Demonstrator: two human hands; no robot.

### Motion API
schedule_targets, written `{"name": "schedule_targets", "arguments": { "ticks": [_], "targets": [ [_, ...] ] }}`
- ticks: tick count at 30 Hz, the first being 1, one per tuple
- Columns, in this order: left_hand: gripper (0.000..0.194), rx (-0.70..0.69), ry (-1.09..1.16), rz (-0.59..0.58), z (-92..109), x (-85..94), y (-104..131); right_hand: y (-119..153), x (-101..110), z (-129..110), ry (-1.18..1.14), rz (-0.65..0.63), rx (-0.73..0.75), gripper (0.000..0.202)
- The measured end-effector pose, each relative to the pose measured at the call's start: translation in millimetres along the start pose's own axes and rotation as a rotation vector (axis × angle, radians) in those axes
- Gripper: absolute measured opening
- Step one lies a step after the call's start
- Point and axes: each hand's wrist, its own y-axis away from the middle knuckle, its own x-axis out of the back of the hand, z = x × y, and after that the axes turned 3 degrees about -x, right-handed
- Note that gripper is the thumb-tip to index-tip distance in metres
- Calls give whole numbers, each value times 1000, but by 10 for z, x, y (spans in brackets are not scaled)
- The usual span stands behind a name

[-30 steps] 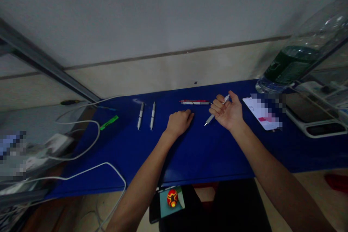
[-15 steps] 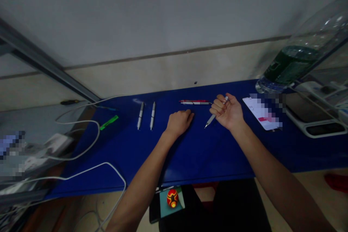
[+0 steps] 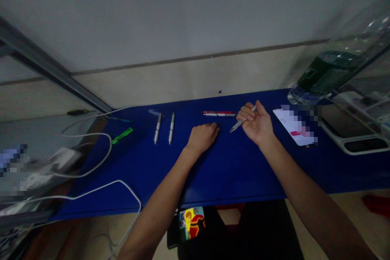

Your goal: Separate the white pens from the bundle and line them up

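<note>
My right hand (image 3: 256, 124) is turned palm up, its fingers curled around a grey-and-white pen (image 3: 237, 125). The pen's lower end points down and left, clear of the table, and its upper end shows by the thumb. Resting on the blue tabletop (image 3: 231, 170), my left hand (image 3: 202, 137) is closed, fingers bent under; what is inside them, if anything, is hidden. To its left lie two grey-and-white pens, one pen (image 3: 157, 129) beside the other pen (image 3: 172, 128). Behind my hands a red pen (image 3: 219, 112) lies along a white pen (image 3: 213, 115).
A phone with a lit screen (image 3: 289, 124) lies right of my right hand, near a scale-like device (image 3: 362, 145) and a large plastic bottle (image 3: 323, 73). At left are a green object (image 3: 122, 135), a white cable (image 3: 111, 150) and a metal post (image 3: 76, 87). A wall stands behind.
The pen in my right hand has tilted flatter, and its lower end now looks shorter and blunter. My left hand has barely moved. The picture on the screen below the table edge has changed.
</note>
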Motion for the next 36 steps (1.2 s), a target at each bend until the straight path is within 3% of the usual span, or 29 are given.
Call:
{"name": "schedule_targets", "arguments": {
  "ticks": [6, 11, 16, 19, 26, 31, 36],
  "targets": [
    [45, -41, 24, -20, 45, 11, 10, -41, 59, 41, 107, 47, 0, 34],
    [44, -68, 62, -6, 112, 16, 24, -83, 173, 59, 139, 54, -103, 38],
    [39, -14, 245, 99, 103, 20, 21, -92, 150, 76, 165, 125, -42, 30],
    [34, -10, 512, 195, 76, 14, -7, -68, 111, 129, 335, 148, 48, 21],
    [38, 108, 1161, 253, 29, 5, -100, -47, 182, 326, 1014, -44, 268, 20],
    [39, 94, 1337, 376, -25, -59, -126, 3, 224, 413, 1522, -149, 427, 28],
    [36, 106, 1387, 512, -33, -121, -146, 31, 220, 459, 1552, -172, 420, 17]
  ]
}}
